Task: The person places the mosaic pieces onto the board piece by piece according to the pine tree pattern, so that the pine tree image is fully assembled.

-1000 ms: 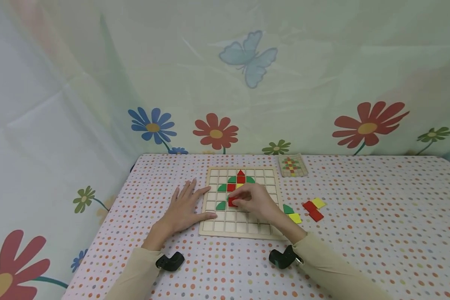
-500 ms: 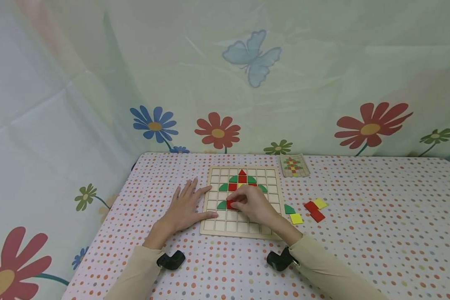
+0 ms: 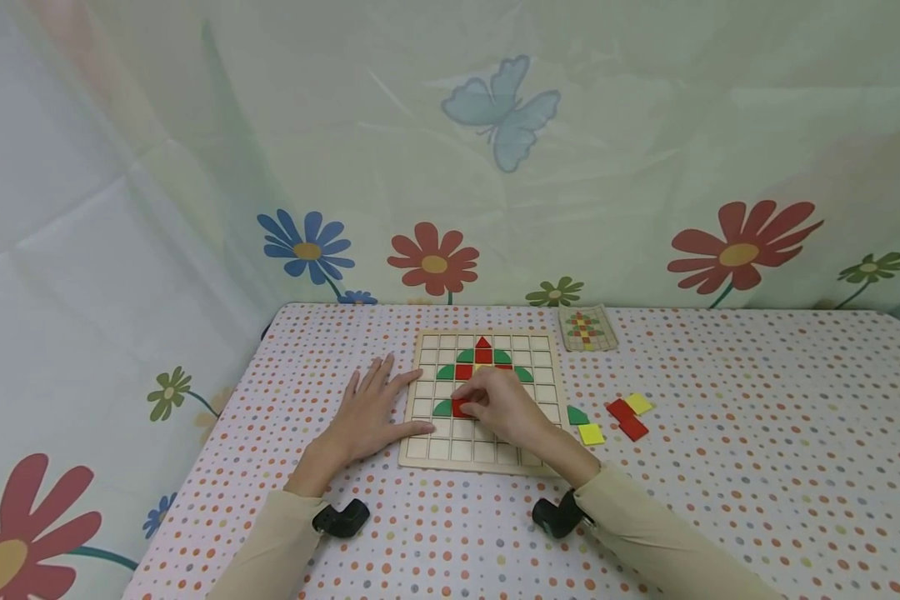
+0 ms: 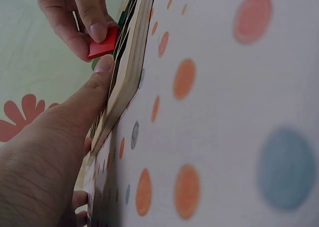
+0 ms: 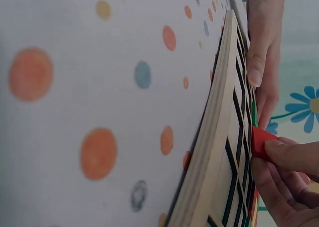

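My right hand (image 3: 506,408) pinches a red square tile (image 4: 103,44) between thumb and fingers. In the right wrist view the tile (image 5: 261,143) stands tilted, one edge at the grid board. On the wooden grid board (image 3: 450,450) it sits just right of a green quarter-round tile (image 3: 442,408). Farther up the board, red, green and yellow tiles form a stepped shape topped by a red triangle (image 3: 483,342); my right hand hides part of it. My left hand (image 3: 371,417) lies with fingers spread, its thumb and index finger touching the board's left edge.
Right of the board lie a green tile (image 3: 577,415), a yellow square (image 3: 591,433), two red squares (image 3: 633,428) and another yellow square (image 3: 638,403). A small pattern card (image 3: 587,328) lies near the table's back edge. A flowered cloth (image 3: 607,167) hangs behind the dotted table.
The right hand has brought the red tile slightly left and down, close against the green quarter-round tile. The left hand stays in place at the board's edge.
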Demonstrator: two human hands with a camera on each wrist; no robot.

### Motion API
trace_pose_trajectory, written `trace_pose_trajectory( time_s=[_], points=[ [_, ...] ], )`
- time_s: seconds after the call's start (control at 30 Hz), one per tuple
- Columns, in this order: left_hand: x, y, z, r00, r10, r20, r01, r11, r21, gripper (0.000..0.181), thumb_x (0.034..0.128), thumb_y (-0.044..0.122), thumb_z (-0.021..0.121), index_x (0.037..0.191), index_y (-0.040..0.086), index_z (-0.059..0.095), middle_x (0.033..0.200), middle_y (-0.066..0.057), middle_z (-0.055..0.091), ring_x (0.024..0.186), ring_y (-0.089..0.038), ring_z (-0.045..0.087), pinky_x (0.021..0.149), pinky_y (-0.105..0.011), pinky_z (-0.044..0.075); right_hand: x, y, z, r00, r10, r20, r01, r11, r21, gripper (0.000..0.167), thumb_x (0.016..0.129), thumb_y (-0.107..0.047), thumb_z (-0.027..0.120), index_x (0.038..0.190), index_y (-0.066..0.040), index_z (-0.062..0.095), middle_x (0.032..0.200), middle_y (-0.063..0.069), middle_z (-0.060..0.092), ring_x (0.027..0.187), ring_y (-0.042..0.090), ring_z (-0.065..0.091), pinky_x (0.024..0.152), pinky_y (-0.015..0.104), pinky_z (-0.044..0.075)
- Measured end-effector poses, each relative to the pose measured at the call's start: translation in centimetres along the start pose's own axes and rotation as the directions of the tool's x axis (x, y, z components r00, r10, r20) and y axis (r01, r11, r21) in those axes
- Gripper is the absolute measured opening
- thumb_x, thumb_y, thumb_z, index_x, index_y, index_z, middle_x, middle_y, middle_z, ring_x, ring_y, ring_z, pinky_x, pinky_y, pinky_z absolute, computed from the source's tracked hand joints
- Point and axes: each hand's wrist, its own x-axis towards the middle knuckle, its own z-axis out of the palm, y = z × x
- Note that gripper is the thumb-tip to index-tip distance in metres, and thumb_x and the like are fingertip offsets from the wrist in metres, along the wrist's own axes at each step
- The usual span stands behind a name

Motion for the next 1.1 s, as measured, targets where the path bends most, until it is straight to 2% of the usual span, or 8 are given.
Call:
trace_pose_trajectory(
  time_s=[0.27,0.63,0.9,1.1],
  points=[
    [0.0,0.1,-0.2,1.000,-0.001,-0.004,0.001,1.000,-0.010,0.090,0.0895,0.072,0.067,0.163,0.028,0.039,0.174,-0.019,0.013,0.161,-0.039,0.005,0.127,-0.063,0.002,0.2,-0.5,-0.2,1.000,0.008,0.010,-0.007,0.999,-0.053,0.015,0.086,0.009,0.080,0.099,0.001,0.083,0.087,0.003,0.070,0.080,0.013,0.064,0.071,0.024,0.057],
    [0.0,0.1,0.0,1.000,-0.011,0.004,0.011,1.000,-0.003,0.090,0.0893,0.073,0.066,0.163,0.029,0.039,0.174,-0.018,0.012,0.161,-0.038,0.005,0.127,-0.063,0.002,0.1,-0.8,-0.3,0.998,0.049,0.029,-0.047,0.997,-0.068,0.016,0.087,0.009,0.079,0.100,0.001,0.083,0.088,0.004,0.068,0.081,0.013,0.064,0.071,0.023,0.056],
    [0.0,0.1,0.0,1.000,-0.009,0.003,0.009,1.000,0.004,0.090,0.0892,0.073,0.066,0.163,0.029,0.039,0.174,-0.018,0.012,0.161,-0.038,0.005,0.127,-0.064,0.003,0.2,-0.9,-0.3,0.998,0.049,0.028,-0.046,0.996,-0.081,0.015,0.087,0.009,0.080,0.100,0.002,0.083,0.088,0.005,0.068,0.081,0.015,0.066,0.071,0.023,0.057],
    [0.0,0.2,-0.1,1.000,-0.006,0.002,0.006,1.000,0.001,0.090,0.0894,0.072,0.066,0.163,0.028,0.039,0.174,-0.018,0.012,0.161,-0.039,0.006,0.126,-0.064,0.003,0.3,-1.1,-0.1,0.998,0.066,0.024,-0.062,0.989,-0.136,0.014,0.087,0.007,0.080,0.099,0.001,0.083,0.089,0.004,0.069,0.081,0.014,0.064,0.070,0.024,0.055]
  ],
)
